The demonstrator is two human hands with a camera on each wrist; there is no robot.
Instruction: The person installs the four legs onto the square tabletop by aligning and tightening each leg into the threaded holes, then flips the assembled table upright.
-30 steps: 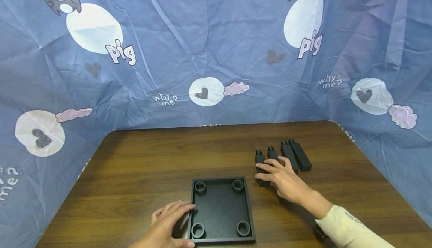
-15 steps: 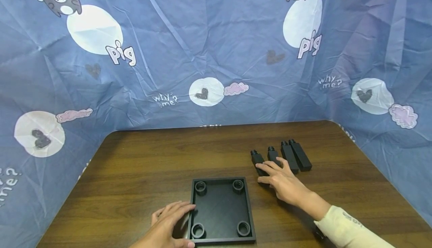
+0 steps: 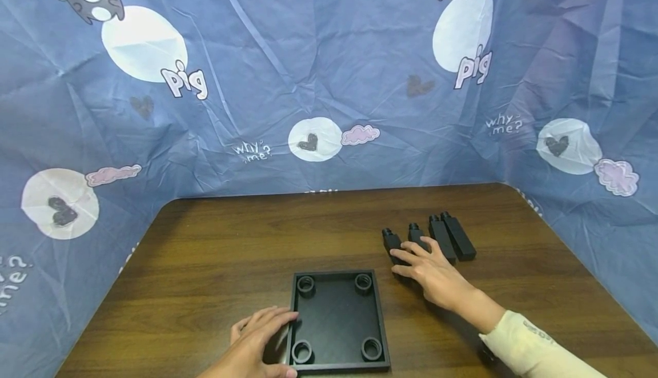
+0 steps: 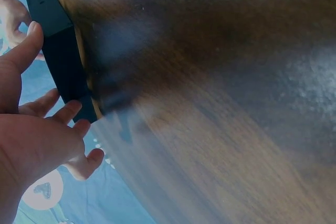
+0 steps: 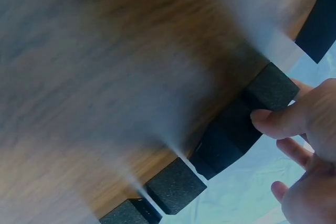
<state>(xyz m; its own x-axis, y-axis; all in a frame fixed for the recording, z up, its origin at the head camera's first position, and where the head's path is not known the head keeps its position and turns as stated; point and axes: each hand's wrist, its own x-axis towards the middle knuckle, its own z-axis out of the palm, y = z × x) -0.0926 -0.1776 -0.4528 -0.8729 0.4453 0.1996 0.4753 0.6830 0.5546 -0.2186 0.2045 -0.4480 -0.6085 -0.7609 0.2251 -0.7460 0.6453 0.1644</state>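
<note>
A black square tray-like panel (image 3: pixel 336 321) with a raised rim and round sockets in its corners lies at the front middle of the table. My left hand (image 3: pixel 252 338) rests along its left side, fingertips over the rim and thumb by the near corner. Right of the panel lies the leftmost black square leg (image 3: pixel 392 242), its narrow ringed tip pointing away. My right hand (image 3: pixel 434 278) is over this leg; in the right wrist view the thumb presses one side of the leg (image 5: pixel 231 135), with a finger partly hidden behind it. The fingers cover part of it.
Beside the held leg lies a second black leg (image 3: pixel 417 235), partly covered by fingers. Two more legs, one of them the outermost leg (image 3: pixel 458 238), lie close together farther right. A blue printed cloth (image 3: pixel 319 81) hangs behind the brown wooden table (image 3: pixel 231 241).
Between one second and half a second ago, the leftmost leg swung slightly, its tip going left and its near end pulling back under my right hand. Since then little has moved; my left hand stays put.
</note>
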